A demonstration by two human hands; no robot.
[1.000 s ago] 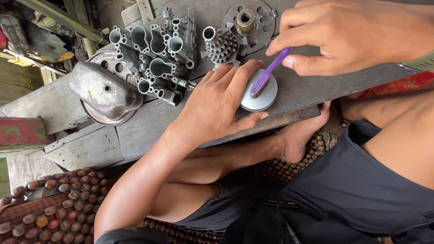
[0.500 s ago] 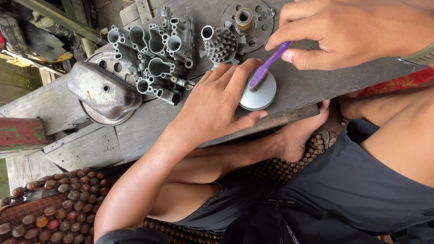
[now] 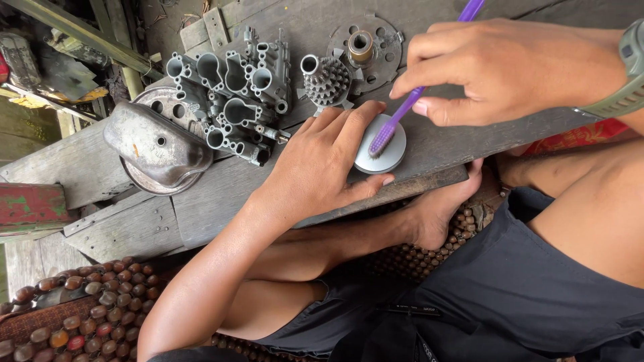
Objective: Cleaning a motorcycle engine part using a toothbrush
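Matt grey metal disc (image 3: 382, 155), purple plastic toothbrush (image 3: 402, 112) — rough weathered wooden board (image 3: 221, 194), dull cast-metal housing (image 3: 231, 94), glossy wooden beads (image 3: 80, 315)

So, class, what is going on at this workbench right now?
A person sits at a wooden bench brushing a small round grey metal disc. The left hand steadies the disc, its fingers resting along the rim. The right hand holds a purple toothbrush, with the bristles pressed on the disc's face. Further back lie other metal parts: a grey casting with many tubes, a dome-shaped cover, a spiked round piece and a perforated plate.
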